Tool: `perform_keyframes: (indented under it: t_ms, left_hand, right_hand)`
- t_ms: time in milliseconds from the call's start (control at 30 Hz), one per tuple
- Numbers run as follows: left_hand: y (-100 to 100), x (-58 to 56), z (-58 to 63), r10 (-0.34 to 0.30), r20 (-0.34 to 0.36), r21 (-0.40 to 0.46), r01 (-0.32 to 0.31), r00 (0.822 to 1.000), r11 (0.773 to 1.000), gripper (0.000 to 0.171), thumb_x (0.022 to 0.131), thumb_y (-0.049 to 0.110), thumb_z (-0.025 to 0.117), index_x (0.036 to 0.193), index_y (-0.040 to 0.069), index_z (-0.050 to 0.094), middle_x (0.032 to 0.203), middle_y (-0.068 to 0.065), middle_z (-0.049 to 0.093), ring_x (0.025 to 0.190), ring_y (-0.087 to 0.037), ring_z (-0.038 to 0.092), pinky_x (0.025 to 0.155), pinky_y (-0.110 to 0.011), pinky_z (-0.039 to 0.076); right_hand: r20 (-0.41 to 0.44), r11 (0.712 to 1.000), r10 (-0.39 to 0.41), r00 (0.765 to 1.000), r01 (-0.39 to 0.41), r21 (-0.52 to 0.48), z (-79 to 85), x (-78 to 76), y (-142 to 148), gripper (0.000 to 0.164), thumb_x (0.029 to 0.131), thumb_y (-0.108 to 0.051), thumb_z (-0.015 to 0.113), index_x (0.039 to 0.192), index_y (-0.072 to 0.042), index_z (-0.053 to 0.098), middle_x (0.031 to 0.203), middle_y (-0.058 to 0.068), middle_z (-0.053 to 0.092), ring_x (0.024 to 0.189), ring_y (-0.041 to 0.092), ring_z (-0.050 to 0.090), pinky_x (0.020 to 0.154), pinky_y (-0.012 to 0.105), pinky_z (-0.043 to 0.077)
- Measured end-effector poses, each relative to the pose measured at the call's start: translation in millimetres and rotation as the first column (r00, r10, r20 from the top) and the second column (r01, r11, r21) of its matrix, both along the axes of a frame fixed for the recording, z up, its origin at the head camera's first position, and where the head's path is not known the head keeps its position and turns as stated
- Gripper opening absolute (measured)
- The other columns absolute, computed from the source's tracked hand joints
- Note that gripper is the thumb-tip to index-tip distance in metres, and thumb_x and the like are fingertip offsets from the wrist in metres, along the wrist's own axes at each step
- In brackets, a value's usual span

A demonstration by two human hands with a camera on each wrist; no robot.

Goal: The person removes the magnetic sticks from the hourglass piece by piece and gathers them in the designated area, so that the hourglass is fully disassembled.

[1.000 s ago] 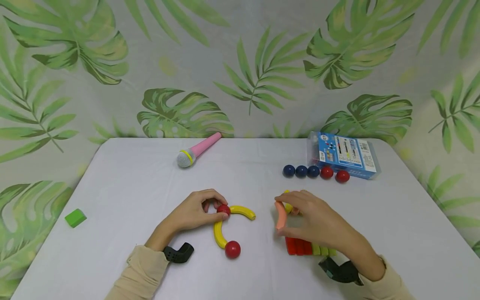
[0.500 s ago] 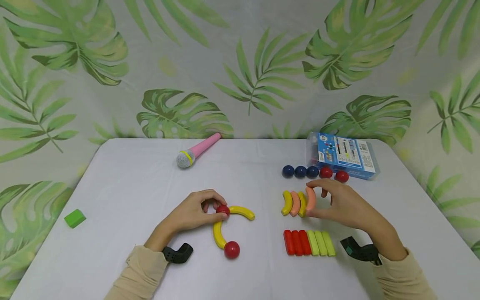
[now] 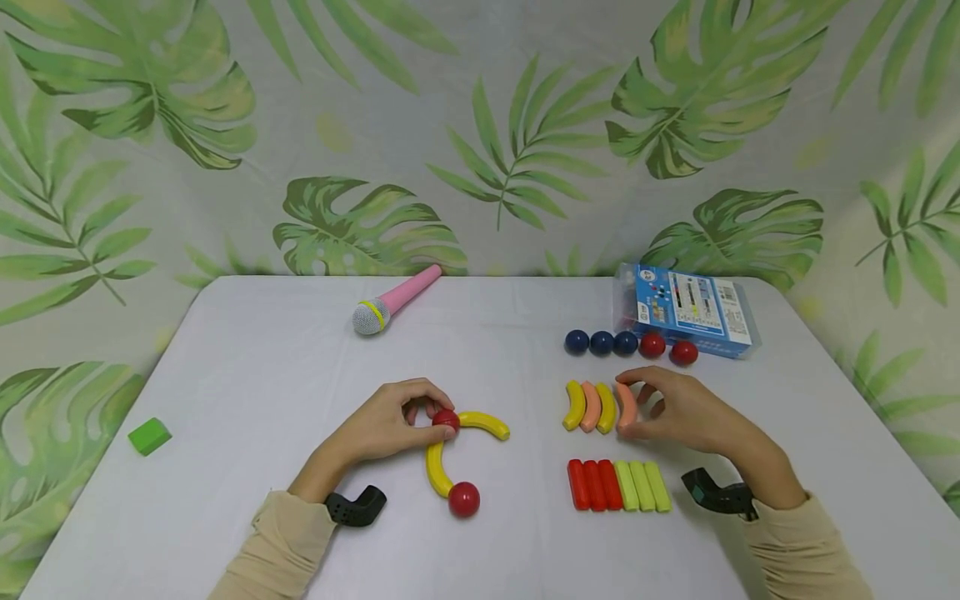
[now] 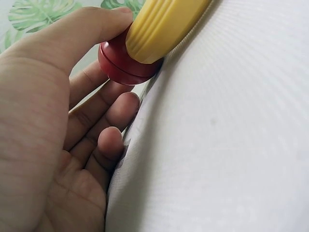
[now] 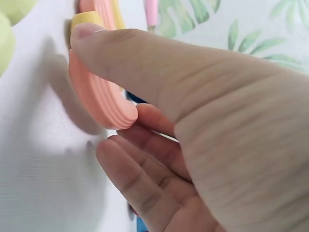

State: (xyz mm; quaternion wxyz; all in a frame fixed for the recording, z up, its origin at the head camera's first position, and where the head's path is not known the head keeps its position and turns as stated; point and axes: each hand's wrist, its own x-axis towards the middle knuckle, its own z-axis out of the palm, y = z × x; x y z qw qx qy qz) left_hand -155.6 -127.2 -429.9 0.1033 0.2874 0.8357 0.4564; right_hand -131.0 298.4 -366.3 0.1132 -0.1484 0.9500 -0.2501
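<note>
My left hand (image 3: 390,423) pinches a red ball (image 3: 446,420) between thumb and fingers. Two curved yellow sticks join this ball; one yellow stick (image 3: 486,424) points right, and the other yellow stick (image 3: 437,471) runs down to a second red ball (image 3: 464,499). In the left wrist view, a ribbed yellow stick (image 4: 164,31) meets the gripped ball (image 4: 118,63). My right hand (image 3: 682,414) holds a curved salmon stick (image 3: 626,406) by its two ends, at the right of a row of a yellow stick (image 3: 574,406), a salmon stick (image 3: 591,407) and another yellow stick (image 3: 606,408).
Nearer me lie straight red sticks (image 3: 591,485) and light green sticks (image 3: 642,487). Behind the curved row are dark blue balls (image 3: 602,342) and red balls (image 3: 652,345), before a blue box (image 3: 693,310). A pink microphone (image 3: 397,298) lies far back; a green block (image 3: 150,436) sits left.
My right hand has carried the salmon stick rightward, from over the left end of the curved row to its right end, shifting slightly right in the last half second. The left hand stays put.
</note>
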Motion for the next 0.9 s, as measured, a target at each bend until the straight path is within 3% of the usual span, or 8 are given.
perform_keyframes:
  t_ms: [300, 600, 900]
  left_hand:
    - [-0.4, 0.2, 0.2, -0.007, -0.001, 0.012, 0.007, 1.0, 1.0, 0.025, 0.087, 0.037, 0.084, 0.108, 0.03, 0.073, 0.092, 0.011, 0.064, 0.077, -0.014, 0.053, 0.067, -0.023, 0.044]
    - [-0.1, 0.5, 0.7, -0.005, -0.009, 0.008, 0.005, 1.0, 1.0, 0.024, 0.087, 0.037, 0.084, 0.108, 0.031, 0.072, 0.092, 0.012, 0.064, 0.076, -0.012, 0.053, 0.066, -0.022, 0.044]
    - [0.1, 0.4, 1.1, -0.002, 0.001, 0.001, 0.002, 1.0, 1.0, 0.023, 0.087, 0.036, 0.084, 0.107, 0.032, 0.072, 0.093, 0.012, 0.064, 0.076, -0.013, 0.054, 0.067, -0.023, 0.044]
  right_hand:
    - [0.002, 1.0, 0.005, 1.0, -0.005, -0.002, -5.8, -1.0, -1.4, 0.071, 0.08, -0.034, 0.09, 0.135, 0.0, 0.061, 0.115, 0.008, 0.069, 0.097, 0.018, 0.066, 0.082, 0.033, 0.061]
    - [0.041, 0.999, 0.023, 0.999, -0.024, 0.023, -1.2, 0.8, 4.9, 0.076, 0.081, -0.035, 0.089, 0.14, 0.002, 0.058, 0.13, 0.017, 0.066, 0.106, 0.026, 0.069, 0.091, 0.046, 0.059]
    - [0.062, 1.0, 0.029, 0.998, -0.029, -0.005, -2.0, -0.2, 3.6, 0.07, 0.084, -0.03, 0.088, 0.139, 0.001, 0.059, 0.128, 0.016, 0.067, 0.106, 0.026, 0.069, 0.091, 0.044, 0.059]
